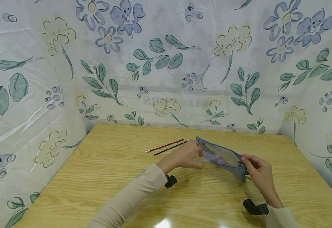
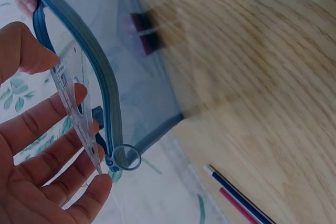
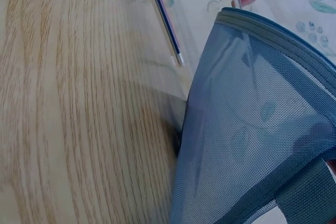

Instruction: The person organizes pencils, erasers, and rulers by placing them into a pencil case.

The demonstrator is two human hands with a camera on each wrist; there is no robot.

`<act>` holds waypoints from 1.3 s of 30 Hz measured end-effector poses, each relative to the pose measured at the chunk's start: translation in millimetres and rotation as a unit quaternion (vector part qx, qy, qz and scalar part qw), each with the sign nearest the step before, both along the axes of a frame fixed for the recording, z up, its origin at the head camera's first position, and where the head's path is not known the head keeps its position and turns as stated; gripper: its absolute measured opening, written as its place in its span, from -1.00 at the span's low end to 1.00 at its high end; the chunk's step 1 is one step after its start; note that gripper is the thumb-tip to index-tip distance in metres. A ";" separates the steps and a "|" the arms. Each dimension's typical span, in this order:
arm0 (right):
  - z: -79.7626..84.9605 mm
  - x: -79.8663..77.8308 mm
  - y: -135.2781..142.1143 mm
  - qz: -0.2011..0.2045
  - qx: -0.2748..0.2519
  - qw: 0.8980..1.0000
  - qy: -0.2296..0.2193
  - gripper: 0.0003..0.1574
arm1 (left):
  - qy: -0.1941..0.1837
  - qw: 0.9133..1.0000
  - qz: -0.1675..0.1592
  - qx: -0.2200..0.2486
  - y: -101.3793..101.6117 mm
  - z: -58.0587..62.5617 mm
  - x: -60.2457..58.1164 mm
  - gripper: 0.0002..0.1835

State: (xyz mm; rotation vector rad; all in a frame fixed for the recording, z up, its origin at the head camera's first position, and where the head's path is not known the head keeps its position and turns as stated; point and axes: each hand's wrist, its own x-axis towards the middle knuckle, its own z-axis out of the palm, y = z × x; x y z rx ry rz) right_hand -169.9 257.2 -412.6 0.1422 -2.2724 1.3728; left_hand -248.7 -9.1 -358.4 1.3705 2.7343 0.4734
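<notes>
My left hand [image 1: 184, 155] pinches a clear plastic set square [image 2: 79, 106] between the thumb and fingertips. The set square has printed markings and a cut-out, and it is at the mouth of a blue mesh zip pouch [image 1: 231, 171]. In the right wrist view, part of it shows through the mesh. My right hand [image 1: 259, 171] grips the pouch's near right corner, with the thumb on the zip edge. The zip is undone, and its ring pull [image 2: 126, 157] hangs at the far end. A small dark reddish item [image 2: 145, 34] shows through the mesh.
A red pencil [image 1: 164, 146] and a dark blue pencil [image 1: 170, 148] lie side by side on the wooden table [image 1: 111, 152], left of the pouch. A floral cloth [image 1: 166, 79] hangs behind the table and along both sides.
</notes>
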 end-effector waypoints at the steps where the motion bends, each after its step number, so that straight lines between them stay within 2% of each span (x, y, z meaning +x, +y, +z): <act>1: 2.2 1.5 -1.5 0.000 -0.001 1.000 0.002 -0.79 | 0.000 1.000 -0.001 0.000 0.9 -0.4 0.4 -0.76; 7: 18.9 12.2 -11.3 0.013 -0.003 1.000 0.019 -0.80 | 0.016 1.000 -0.012 0.007 6.1 -7.8 -2.8 -0.80; 15: -5.2 -1.5 2.7 0.008 -0.005 1.000 0.000 -0.77 | 0.014 1.000 -0.010 -0.018 11.6 -9.8 -1.9 -0.81; 24: -9.0 -4.2 4.9 0.001 -0.006 1.000 -0.006 -0.77 | 0.030 0.999 -0.008 -0.023 10.9 -11.7 -0.1 -0.82; 31: -7.8 -4.7 5.6 -0.001 -0.002 1.000 -0.010 -0.77 | 0.062 0.997 -0.003 -0.045 11.0 -13.2 2.1 -0.84; 39: -5.0 -2.6 4.5 0.003 -0.009 1.000 -0.012 -0.76 | 0.134 0.987 -0.017 -0.081 13.9 -13.0 4.0 -0.81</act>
